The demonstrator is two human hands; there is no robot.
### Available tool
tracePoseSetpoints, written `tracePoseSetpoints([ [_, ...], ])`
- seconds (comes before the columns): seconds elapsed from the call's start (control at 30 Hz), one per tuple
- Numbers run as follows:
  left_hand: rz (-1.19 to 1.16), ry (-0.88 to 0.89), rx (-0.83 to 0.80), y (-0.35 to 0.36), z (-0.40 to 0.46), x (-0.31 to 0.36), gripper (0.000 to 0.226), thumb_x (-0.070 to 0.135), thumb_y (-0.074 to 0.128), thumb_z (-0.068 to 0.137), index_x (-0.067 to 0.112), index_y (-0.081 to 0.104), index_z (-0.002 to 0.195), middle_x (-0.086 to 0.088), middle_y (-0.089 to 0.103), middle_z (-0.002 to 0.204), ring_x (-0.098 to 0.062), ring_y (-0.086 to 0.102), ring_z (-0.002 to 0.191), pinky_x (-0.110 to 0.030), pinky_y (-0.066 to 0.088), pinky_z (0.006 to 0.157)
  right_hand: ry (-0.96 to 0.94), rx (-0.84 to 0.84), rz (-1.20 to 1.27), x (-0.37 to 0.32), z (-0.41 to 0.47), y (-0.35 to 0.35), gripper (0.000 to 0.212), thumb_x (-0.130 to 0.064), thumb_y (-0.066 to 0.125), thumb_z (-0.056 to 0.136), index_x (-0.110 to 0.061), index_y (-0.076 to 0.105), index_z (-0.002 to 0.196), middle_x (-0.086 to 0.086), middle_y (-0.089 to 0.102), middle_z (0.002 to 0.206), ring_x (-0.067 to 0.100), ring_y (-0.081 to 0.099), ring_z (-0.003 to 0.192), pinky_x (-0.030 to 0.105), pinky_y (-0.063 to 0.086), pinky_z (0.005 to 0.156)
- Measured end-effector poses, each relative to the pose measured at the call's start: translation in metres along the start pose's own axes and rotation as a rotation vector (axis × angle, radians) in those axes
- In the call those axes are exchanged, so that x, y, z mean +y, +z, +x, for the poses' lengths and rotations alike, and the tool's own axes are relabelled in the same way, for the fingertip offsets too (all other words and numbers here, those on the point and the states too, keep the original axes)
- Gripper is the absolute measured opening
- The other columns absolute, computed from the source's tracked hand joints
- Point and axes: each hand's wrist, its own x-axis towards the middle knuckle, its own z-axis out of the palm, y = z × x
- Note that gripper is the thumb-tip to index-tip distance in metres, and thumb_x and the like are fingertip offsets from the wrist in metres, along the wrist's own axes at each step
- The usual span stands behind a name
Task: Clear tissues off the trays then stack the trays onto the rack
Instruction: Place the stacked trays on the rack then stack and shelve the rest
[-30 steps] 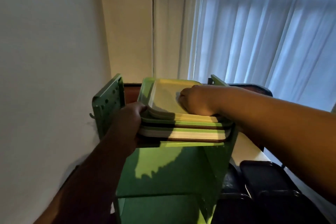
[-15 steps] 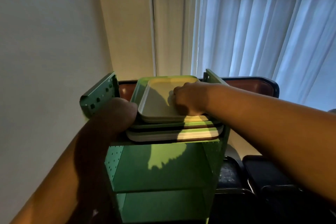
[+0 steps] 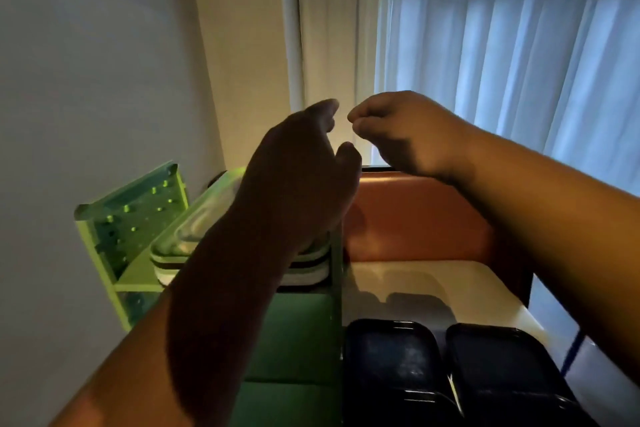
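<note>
Green rack beside white table, curtained window.

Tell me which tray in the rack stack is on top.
The pale green tray, showing left of the left hand. The white and dark-edged trays lie beneath it on the green rack.

No words, numbers, labels or signs to read anywhere. Green rack side has only plain round holes, no print. Stacked trays plain, no marks. Dark trays plain too. Wall and curtain blank. Picture dim and a bit blurry.
</note>
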Motion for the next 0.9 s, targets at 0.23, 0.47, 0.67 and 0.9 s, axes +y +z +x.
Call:
tracePoseSetpoints([
  [0.23, -0.161, 0.059, -0.090, 0.126, -0.022, 0.087, 0.053, 0.026, 0.054, 0.096, 0.023, 0.043, 0.148, 0.002, 0.057, 0.140, -0.002, 0.052, 0.107, -0.014, 0.042, 0.088, 0.439, -0.039, 0.352, 0.074, -0.141, 0.015, 0.021, -0.017, 0.065, 0.098, -0.012, 0.068, 0.118, -0.006, 0.066, 0.103, 0.011, 0.065, 0.094, 0.026, 0.052, 0.088],
  [0.47, -0.385, -0.248, -0.360, 0.296, -0.105, 0.091, 0.049, 0.010, 0.059, 0.090, 0.011, 0.056, 0.139, -0.004, 0.066, 0.128, -0.010, 0.064, 0.103, -0.018, 0.051, 0.089, 1.072, -0.080, 0.606, 0.121, -0.303, 0.083, 0.028, -0.022, 0.051, 0.106, -0.014, 0.068, 0.126, -0.003, 0.070, 0.096, 0.011, 0.063, 0.082, 0.021, 0.045, 0.067],
  [0.67, -0.405, -0.635, -0.761, 0.396, -0.200, 0.070, 0.062, 0.014, 0.058, 0.090, 0.013, 0.037, 0.149, 0.000, 0.059, 0.128, -0.009, 0.062, 0.095, -0.016, 0.049, 0.072, 1.381, -0.297, 0.619, 0.112, -0.445, 0.144, 0.034, -0.033, 0.044, 0.107, -0.012, 0.071, 0.111, 0.001, 0.067, 0.087, 0.022, 0.063, 0.083, 0.040, 0.051, 0.074],
  [0.9, -0.095, -0.938, -1.167, 0.449, -0.277, 0.045, 0.057, 0.017, 0.056, 0.085, 0.007, 0.041, 0.138, -0.007, 0.062, 0.116, -0.024, 0.063, 0.099, -0.031, 0.050, 0.079, 1.744, -0.583, 0.383, 0.089, -0.573, 0.196, 0.055, -0.050, 0.049, 0.100, -0.017, 0.052, 0.145, 0.013, 0.054, 0.140, 0.035, 0.053, 0.127, 0.047, 0.048, 0.103],
])
